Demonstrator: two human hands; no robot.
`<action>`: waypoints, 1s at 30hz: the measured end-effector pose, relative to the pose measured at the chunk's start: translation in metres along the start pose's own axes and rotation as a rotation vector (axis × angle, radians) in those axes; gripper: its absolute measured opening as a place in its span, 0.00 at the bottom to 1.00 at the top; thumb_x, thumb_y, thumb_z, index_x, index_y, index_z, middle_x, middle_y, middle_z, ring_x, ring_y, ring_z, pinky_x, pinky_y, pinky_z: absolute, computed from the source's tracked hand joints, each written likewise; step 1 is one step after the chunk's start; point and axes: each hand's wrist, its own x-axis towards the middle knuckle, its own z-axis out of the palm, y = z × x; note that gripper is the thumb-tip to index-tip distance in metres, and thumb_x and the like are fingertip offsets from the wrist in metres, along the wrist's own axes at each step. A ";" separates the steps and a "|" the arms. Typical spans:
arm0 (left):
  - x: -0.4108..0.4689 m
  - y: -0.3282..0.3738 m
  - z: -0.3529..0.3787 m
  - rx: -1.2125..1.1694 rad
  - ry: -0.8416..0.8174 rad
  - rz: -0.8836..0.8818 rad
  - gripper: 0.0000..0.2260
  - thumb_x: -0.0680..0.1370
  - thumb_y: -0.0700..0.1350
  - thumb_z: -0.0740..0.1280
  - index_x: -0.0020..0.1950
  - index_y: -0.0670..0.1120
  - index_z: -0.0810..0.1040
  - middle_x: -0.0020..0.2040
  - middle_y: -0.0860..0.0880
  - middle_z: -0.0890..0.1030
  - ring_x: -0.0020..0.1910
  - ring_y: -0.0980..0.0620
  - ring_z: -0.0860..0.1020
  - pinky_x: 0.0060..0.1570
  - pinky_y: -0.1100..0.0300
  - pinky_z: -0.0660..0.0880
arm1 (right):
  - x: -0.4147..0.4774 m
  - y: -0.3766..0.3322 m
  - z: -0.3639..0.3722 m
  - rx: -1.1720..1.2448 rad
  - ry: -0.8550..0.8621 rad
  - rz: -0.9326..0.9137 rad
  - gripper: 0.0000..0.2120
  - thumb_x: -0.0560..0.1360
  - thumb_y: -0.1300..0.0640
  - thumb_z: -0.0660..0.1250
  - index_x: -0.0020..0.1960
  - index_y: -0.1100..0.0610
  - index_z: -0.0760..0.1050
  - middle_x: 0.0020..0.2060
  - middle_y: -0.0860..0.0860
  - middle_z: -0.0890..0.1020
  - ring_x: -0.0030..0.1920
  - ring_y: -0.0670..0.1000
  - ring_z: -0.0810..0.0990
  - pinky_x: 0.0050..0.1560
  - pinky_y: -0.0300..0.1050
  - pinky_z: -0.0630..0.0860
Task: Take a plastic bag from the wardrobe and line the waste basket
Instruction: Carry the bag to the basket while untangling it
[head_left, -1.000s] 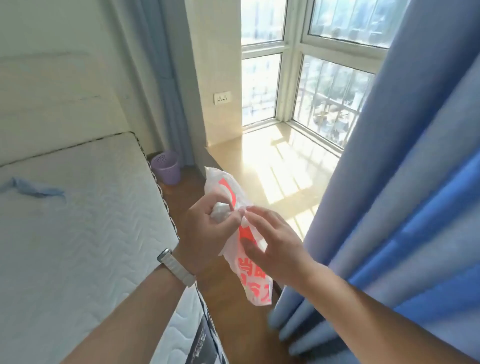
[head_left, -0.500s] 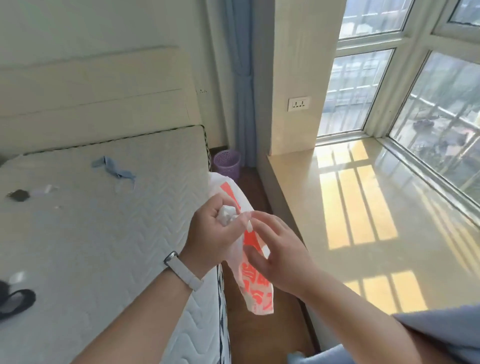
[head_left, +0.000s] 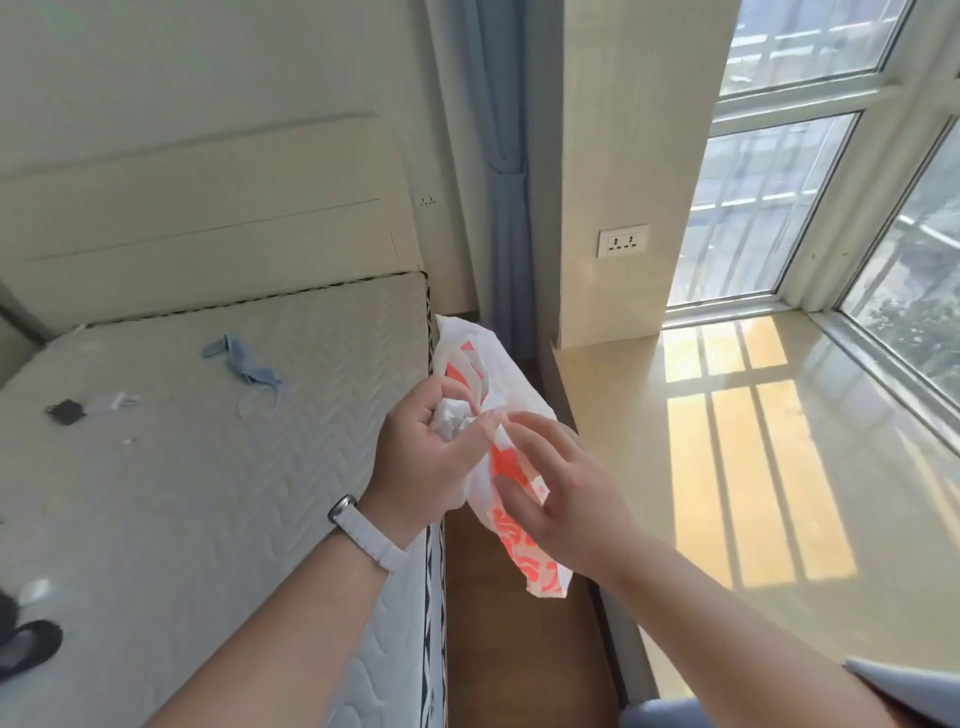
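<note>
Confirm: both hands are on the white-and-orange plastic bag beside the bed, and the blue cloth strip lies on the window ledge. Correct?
Not quite. The left hand and right hand are on the plastic bag beside the bed, but the blue cloth strip lies on the mattress, not the window ledge. The head view shows it.

Thin crinkled plastic bag (head_left: 511, 374); quilted cloth mattress (head_left: 218, 467); glossy sill (head_left: 779, 467).

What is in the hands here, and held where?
A bag: the left hand grips its bunched white top; the right hand pinches the printed middle between thumb and fingers.
</note>
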 end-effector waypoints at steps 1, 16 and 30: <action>0.009 -0.004 0.002 0.006 -0.005 0.006 0.11 0.70 0.52 0.73 0.39 0.46 0.75 0.31 0.59 0.75 0.30 0.59 0.73 0.33 0.69 0.70 | 0.006 0.007 0.003 0.000 -0.005 0.013 0.20 0.78 0.49 0.65 0.68 0.57 0.74 0.64 0.52 0.77 0.65 0.52 0.75 0.60 0.52 0.76; 0.240 -0.146 0.005 -0.079 -0.141 -0.013 0.08 0.73 0.39 0.74 0.39 0.47 0.76 0.32 0.58 0.75 0.32 0.60 0.75 0.33 0.72 0.69 | 0.186 0.124 0.098 -0.129 -0.031 0.079 0.19 0.79 0.51 0.65 0.66 0.58 0.74 0.64 0.52 0.77 0.64 0.52 0.75 0.63 0.46 0.74; 0.401 -0.233 -0.014 -0.073 -0.085 -0.029 0.08 0.72 0.38 0.74 0.39 0.43 0.76 0.34 0.53 0.77 0.34 0.59 0.75 0.35 0.72 0.71 | 0.339 0.211 0.167 -0.164 -0.034 0.030 0.20 0.79 0.49 0.65 0.68 0.55 0.71 0.64 0.53 0.77 0.63 0.54 0.76 0.59 0.54 0.77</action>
